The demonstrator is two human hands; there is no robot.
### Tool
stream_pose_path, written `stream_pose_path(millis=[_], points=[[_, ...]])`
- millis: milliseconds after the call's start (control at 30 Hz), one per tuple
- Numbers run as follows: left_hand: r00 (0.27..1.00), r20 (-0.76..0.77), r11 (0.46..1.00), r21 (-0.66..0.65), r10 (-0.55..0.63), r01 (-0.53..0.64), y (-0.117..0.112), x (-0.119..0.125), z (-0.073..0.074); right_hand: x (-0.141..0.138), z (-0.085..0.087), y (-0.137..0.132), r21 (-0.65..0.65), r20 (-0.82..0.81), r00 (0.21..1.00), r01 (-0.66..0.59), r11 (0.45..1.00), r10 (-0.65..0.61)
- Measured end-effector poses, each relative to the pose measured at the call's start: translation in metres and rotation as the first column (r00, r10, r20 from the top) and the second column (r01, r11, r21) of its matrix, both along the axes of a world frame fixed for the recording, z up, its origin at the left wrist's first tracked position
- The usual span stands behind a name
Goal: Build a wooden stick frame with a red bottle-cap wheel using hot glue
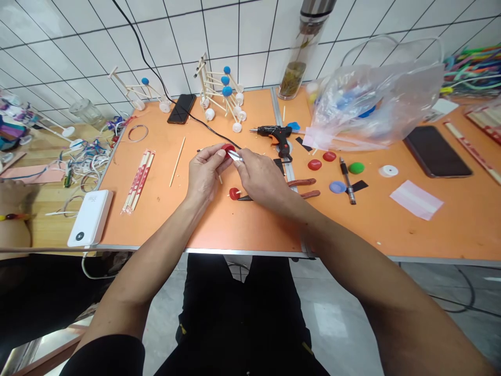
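My left hand (204, 175) pinches a red bottle cap (227, 148) between thumb and fingers, above the orange table. My right hand (261, 175) grips a small pointed metal blade (235, 155), its tip at the cap; the tool's handle is hidden in my fingers. Below my hands lies a second red cap (234, 194) with a thin stick through it. Close by are pliers (307, 183) with reddish-brown handles, partly covered by my right hand. A black glue gun (277, 137) rests just beyond my right hand, and a loose wooden stick (177, 162) lies left of my left hand.
Stick models with blue caps (221, 91) stand by the tiled wall, near a phone (182, 108). At left are wrapped chopsticks (139, 180), a power bank (91, 218) and another person's arm (13, 209). Rightward are a pen (347, 180), a plastic bag (376, 109) and a second phone (437, 151).
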State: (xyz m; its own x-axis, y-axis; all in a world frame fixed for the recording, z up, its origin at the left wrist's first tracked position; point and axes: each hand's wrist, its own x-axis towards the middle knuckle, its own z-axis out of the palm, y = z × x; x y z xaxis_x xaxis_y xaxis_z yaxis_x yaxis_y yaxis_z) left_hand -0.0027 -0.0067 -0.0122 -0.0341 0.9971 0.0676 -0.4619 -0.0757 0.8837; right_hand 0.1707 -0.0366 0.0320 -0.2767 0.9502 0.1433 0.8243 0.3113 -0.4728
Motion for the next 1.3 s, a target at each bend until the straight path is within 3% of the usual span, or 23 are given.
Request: stream_pose_path(millis=[167, 333, 633, 900, 1300], points=[[1.000, -0.014, 1.000, -0.023, -0.002, 0.002, 0.001, -0.002, -0.001, 0.003, -0.005, 0.004, -0.012, -0.145, 0.989, -0.037, 0.999, 0.035], [1.000, -0.016, 1.000, -0.019, -0.007, 0.006, 0.002, -0.002, 0.000, 0.004, -0.005, 0.005, -0.009, -0.175, 0.984, -0.044, 0.999, 0.041], [1.000, -0.008, 1.000, -0.007, -0.022, 0.022, -0.001, -0.001, 0.001, -0.001, 0.009, -0.004, -0.024, 0.056, 0.998, 0.019, 1.000, -0.018], [1.000, -0.008, 1.000, -0.020, 0.013, -0.013, 0.001, 0.002, 0.000, -0.008, 0.000, -0.008, 0.107, 0.298, 0.951, 0.055, 0.993, -0.085], [1.000, -0.003, 0.996, -0.084, -0.017, 0.017, 0.005, -0.003, -0.003, -0.003, 0.009, -0.006, 0.017, 0.226, 0.974, 0.028, 0.999, -0.031]])
